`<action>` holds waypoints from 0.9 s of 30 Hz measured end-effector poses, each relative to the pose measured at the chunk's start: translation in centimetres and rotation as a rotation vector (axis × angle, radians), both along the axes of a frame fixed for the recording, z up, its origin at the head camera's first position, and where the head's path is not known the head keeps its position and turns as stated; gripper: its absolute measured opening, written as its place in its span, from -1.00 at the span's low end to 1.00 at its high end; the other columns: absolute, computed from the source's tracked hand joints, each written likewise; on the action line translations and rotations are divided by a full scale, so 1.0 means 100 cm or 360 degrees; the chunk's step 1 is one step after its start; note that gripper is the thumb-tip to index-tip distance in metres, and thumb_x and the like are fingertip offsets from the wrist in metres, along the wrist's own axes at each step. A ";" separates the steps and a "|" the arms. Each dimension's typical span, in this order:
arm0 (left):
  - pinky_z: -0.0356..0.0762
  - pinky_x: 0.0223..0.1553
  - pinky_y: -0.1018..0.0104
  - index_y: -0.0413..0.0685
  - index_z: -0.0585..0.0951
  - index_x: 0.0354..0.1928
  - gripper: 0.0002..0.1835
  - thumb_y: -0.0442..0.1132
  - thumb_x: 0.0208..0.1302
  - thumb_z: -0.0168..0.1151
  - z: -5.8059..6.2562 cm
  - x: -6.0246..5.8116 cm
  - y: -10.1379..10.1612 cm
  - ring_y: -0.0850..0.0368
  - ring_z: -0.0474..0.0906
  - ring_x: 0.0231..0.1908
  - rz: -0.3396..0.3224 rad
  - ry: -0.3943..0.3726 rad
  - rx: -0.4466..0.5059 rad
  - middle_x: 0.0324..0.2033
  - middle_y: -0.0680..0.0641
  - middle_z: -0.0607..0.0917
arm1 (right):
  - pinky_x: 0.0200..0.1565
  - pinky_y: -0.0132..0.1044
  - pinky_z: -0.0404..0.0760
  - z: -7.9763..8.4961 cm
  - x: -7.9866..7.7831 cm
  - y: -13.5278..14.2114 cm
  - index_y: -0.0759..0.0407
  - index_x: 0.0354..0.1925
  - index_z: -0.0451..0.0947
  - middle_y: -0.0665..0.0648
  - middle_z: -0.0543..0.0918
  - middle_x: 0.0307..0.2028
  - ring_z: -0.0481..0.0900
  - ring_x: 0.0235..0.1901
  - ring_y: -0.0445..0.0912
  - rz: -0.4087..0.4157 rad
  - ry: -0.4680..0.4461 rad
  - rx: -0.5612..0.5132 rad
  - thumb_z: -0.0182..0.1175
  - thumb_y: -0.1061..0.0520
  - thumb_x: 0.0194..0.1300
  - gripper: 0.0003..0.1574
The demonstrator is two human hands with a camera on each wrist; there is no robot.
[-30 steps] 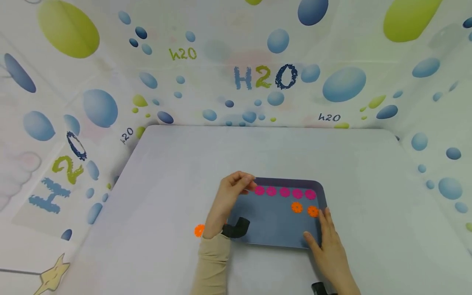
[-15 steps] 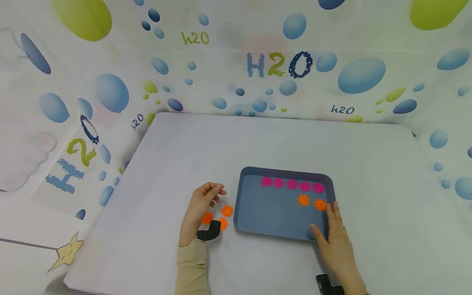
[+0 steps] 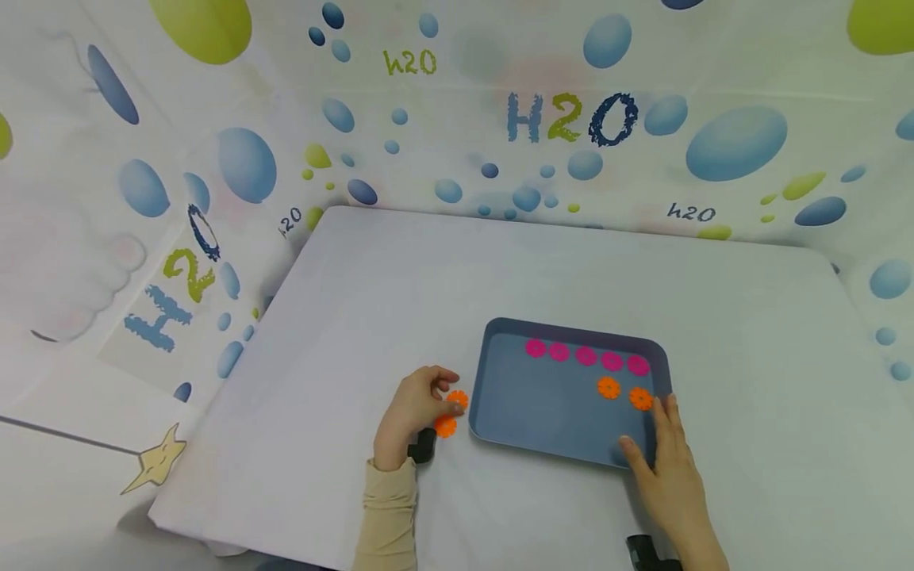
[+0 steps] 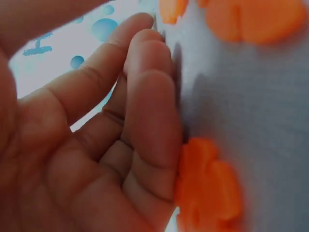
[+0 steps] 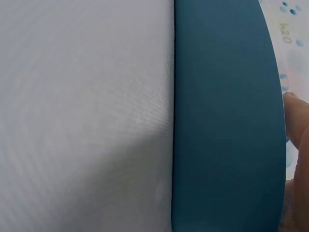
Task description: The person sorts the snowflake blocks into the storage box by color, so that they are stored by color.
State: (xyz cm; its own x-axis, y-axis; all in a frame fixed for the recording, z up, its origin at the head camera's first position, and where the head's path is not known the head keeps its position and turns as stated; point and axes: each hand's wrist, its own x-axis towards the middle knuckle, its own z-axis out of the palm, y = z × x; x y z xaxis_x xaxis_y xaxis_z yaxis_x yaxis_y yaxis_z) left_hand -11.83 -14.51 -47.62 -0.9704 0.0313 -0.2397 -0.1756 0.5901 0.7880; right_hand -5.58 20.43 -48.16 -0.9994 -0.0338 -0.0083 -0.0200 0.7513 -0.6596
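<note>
My left hand (image 3: 417,408) is low over the white table, left of the blue-grey tray (image 3: 543,408). Its thumb and fingers are loosely bent around a gap, above orange flower-shaped discs (image 3: 446,428). In the left wrist view, an orange disc (image 4: 207,188) lies beside the curled fingers, and more orange pieces (image 4: 256,19) show farther off, blurred. Nothing is visibly pinched. With fingers extended, my right hand (image 3: 671,476) rests at the tray's right edge. Inside the tray are a row of several pink discs (image 3: 585,355) and two orange discs (image 3: 608,387) below its right end.
The white tabletop (image 3: 400,277) extends around the tray. Behind it stands a printed backdrop (image 3: 443,143) with blue and green drops. In the right wrist view the tray wall (image 5: 227,116) fills the middle, with fingers at its right.
My left hand has moved from over the tray's upper left corner to the orange discs on the table. The right hand stays at the tray edge. The head view has shifted.
</note>
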 end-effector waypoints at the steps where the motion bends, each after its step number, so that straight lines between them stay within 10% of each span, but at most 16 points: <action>1: 0.40 -0.40 0.38 -0.11 0.65 -0.08 -0.57 -0.35 -0.09 0.52 0.000 -0.001 0.000 0.15 0.37 -0.42 -0.0010 0.0009 -0.0019 -0.34 -0.03 0.53 | 0.13 0.55 0.11 0.000 0.000 0.000 0.29 0.52 -0.25 0.35 -0.31 0.52 -0.11 0.41 0.49 -0.0002 0.0002 0.0002 0.01 -0.12 0.46 -0.01; 18: 0.41 -0.54 0.44 -0.12 0.56 -0.47 -0.78 -0.38 -0.03 0.49 0.000 0.004 0.000 0.20 0.40 -0.61 0.0059 0.0088 -0.0056 -0.61 0.01 0.49 | 0.10 0.56 0.13 -0.004 0.000 -0.002 0.29 0.52 -0.24 0.35 -0.29 0.52 -0.05 0.39 0.52 -0.0024 -0.0001 0.0051 0.02 -0.12 0.45 -0.01; 27: 0.52 -0.36 0.39 -0.14 0.59 -0.26 -0.86 -0.29 0.18 0.36 -0.009 0.004 -0.006 0.20 0.59 -0.46 0.0222 0.0167 0.0051 -0.41 -0.07 0.76 | 0.11 0.55 0.13 -0.004 0.003 -0.002 0.28 0.52 -0.26 0.35 -0.31 0.52 -0.04 0.38 0.53 -0.0024 -0.0032 0.0067 0.01 -0.14 0.46 0.00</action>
State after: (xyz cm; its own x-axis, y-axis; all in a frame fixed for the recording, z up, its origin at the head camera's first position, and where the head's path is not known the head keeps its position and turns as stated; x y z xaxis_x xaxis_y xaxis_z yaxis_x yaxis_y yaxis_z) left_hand -11.40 -15.06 -48.53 -0.9854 -0.0993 -0.1381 -0.1699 0.5403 0.8241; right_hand -5.31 20.20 -48.56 -0.9994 -0.0177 -0.0295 0.0048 0.7785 -0.6276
